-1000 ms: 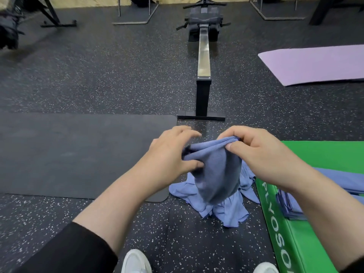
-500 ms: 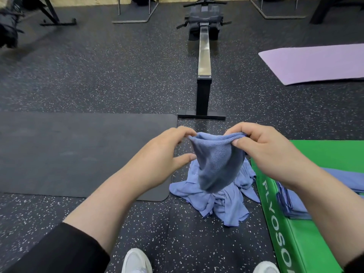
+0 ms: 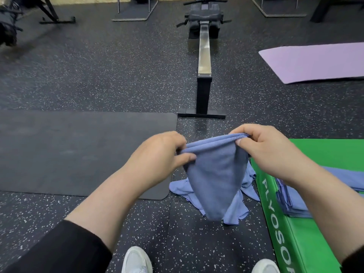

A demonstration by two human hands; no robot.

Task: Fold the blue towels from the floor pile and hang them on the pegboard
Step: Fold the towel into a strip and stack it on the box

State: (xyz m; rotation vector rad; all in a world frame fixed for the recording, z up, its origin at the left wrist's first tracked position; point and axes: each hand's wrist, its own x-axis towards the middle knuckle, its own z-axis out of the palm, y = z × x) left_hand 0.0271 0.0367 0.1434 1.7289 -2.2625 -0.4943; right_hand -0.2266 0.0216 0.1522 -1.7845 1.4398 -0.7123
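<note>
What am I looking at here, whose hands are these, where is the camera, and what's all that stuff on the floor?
The camera sits on a person's head, looking forward and down, so you see their own arms. The left hand and right hand each pinch the top edge of a blue towel, which hangs between them. Below it, a pile of blue towels lies on the speckled gym floor. Folded towels rest on a green box at right. Beyond are a rowing machine, a black mat and a purple mat.

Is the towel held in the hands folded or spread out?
Folded, loosely: the held towel shows doubled edges along its top between left hand and right hand, hanging in a narrowing drape.
</note>
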